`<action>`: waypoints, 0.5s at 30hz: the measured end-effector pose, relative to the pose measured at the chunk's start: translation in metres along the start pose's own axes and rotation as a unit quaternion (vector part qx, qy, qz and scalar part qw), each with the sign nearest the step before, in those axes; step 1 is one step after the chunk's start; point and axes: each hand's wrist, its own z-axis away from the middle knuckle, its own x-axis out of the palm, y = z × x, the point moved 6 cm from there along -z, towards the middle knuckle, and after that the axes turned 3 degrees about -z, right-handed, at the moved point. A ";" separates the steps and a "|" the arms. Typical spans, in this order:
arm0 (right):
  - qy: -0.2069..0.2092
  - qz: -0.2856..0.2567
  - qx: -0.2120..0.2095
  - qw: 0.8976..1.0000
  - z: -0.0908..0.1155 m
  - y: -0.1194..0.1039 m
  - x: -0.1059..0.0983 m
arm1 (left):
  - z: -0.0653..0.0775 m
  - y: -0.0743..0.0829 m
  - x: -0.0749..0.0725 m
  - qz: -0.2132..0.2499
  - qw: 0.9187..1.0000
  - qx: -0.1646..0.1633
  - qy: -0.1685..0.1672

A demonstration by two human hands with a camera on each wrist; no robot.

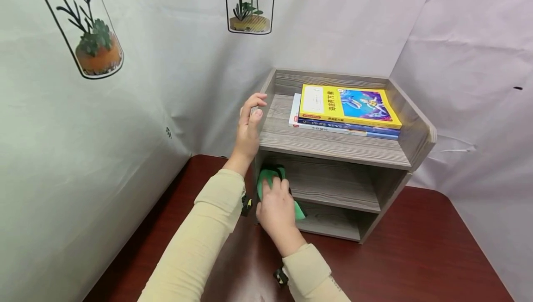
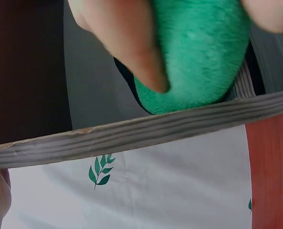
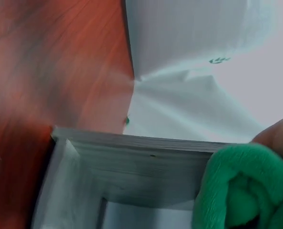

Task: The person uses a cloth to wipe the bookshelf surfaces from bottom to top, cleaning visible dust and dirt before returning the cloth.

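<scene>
A small grey wood-grain shelf point(image 1: 320, 151) stands on the table. My left hand point(image 1: 250, 126) holds its left side panel near the top, fingers bent at the edge. Just inside the middle compartment's left end, my right hand point(image 1: 278, 207) grips a fuzzy green cloth point(image 1: 300, 212) with dark edging, close against the left side panel. In the left wrist view, fingers point(image 2: 132, 43) press the cloth point(image 2: 198, 57) beside the panel's edge point(image 2: 132, 133). The right wrist view shows the cloth point(image 3: 246, 186) folded over and bunched in the hand.
Several stacked books lie on the shelf's top, a yellow one point(image 1: 350, 105) uppermost. The dark red table point(image 1: 424, 246) extends on both sides. White sheeting point(image 1: 145, 61) with printed plants hangs behind and to the sides.
</scene>
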 end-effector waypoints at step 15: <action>0.106 -0.327 0.082 0.936 0.003 0.019 0.011 | 0.003 -0.040 -0.001 -0.022 1.000 -0.022 0.002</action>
